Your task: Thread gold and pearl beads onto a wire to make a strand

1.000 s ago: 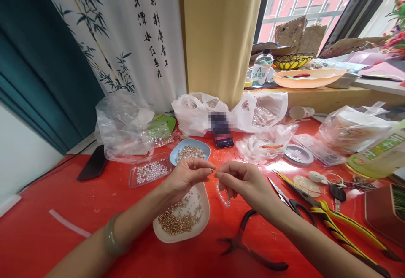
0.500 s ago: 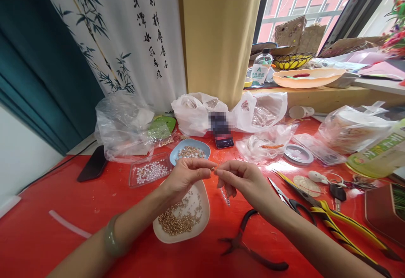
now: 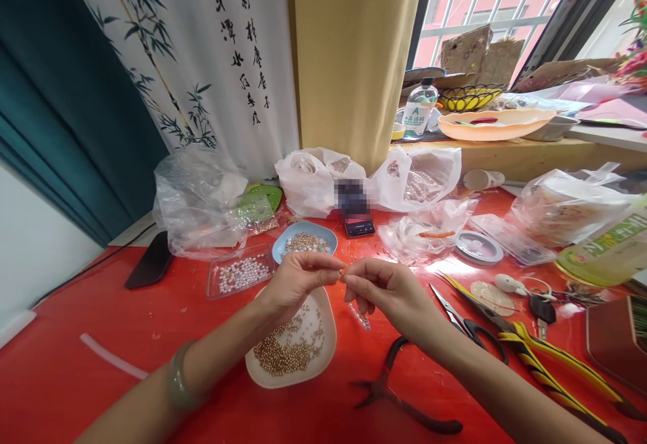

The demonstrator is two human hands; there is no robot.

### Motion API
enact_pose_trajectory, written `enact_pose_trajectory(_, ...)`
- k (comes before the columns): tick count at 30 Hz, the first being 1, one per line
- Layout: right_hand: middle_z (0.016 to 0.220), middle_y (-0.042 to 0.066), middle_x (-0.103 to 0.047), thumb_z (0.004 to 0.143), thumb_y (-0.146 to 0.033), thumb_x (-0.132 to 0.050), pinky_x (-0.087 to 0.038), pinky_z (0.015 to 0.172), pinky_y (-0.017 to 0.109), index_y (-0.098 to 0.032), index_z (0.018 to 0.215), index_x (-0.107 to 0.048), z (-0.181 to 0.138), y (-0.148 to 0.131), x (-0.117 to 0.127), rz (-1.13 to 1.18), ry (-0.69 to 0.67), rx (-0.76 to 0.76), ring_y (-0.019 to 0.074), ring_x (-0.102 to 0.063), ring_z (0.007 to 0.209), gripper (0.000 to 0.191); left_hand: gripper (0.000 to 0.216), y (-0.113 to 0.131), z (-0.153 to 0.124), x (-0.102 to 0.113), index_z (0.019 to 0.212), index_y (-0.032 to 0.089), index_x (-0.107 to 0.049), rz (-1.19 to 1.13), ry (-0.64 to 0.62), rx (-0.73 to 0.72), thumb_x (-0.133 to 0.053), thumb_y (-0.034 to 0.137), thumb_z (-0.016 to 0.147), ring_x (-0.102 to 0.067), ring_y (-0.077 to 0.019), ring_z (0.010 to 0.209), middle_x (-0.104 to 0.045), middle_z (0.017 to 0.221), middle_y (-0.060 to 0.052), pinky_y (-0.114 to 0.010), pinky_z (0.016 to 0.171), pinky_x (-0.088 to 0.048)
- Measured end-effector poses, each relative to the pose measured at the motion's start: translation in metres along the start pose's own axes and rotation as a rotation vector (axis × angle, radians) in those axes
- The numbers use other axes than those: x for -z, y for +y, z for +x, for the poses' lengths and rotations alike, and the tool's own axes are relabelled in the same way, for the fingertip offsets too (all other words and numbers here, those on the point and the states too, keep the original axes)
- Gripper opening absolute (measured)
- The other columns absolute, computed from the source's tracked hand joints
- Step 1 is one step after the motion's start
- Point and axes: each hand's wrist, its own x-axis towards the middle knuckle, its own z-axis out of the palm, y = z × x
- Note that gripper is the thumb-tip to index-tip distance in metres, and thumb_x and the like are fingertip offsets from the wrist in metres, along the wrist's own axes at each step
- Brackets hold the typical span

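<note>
Over the red table (image 3: pixel 101 309), my left hand (image 3: pixel 298 280) and my right hand (image 3: pixel 389 289) meet fingertip to fingertip. The left pinches a tiny bead, too small to make out well. The right pinches the end of a short strand of pale beads (image 3: pixel 360 316) that hangs down below it. Under my hands lies a white dish (image 3: pixel 323 356) holding several small gold beads. A green bangle (image 3: pixel 178 378) is on my left wrist.
Behind my hands stand a blue dish of beads (image 3: pixel 304 242) and a clear tray of white pearls (image 3: pixel 240 275). Black pliers (image 3: pixel 399 397), scissors (image 3: pixel 462 319) and yellow-handled cutters (image 3: pixel 546 363) lie to the right. Plastic bags (image 3: pixel 197 201) and a phone (image 3: pixel 358 226) crowd the back.
The hands have closed the small gap between their fingertips. The hanging bead strand has swung a little under my right hand.
</note>
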Motion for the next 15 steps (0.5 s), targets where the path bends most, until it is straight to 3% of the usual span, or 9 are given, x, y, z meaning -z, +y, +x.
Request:
enact_pose_trajectory(10, 0.061, 0.000, -0.058, 0.076, -0.033, -0.053, -0.043, 0.046, 0.020, -0.016, 0.067, -0.054, 0.0008, 0.0011, 0.0003, 0.035, -0.017, 0.007, 0.0054, -0.049, 0.047, 0.020, 0.008, 0.0038, -0.0016, -0.0018, 0.063, 0.019, -0.069, 0.058, -0.064, -0.038, -0.072, 0.019, 0.056, -0.052, -0.0122, 0.066, -0.061, 0.066, -0.001, -0.025, 0.067, -0.040)
enact_pose_trajectory(15, 0.058, -0.002, -0.062, 0.071, -0.034, -0.059, -0.043, 0.043, 0.021, -0.019, 0.081, -0.044, 0.0021, 0.0023, -0.0026, 0.193, 0.000, -0.039, 0.0074, -0.053, 0.043, 0.024, 0.006, 0.0040, -0.0029, -0.0016, 0.063, 0.021, -0.070, 0.082, -0.100, -0.067, -0.070, 0.017, 0.059, -0.050, -0.0111, 0.068, -0.058, 0.067, 0.001, -0.024, 0.067, -0.037)
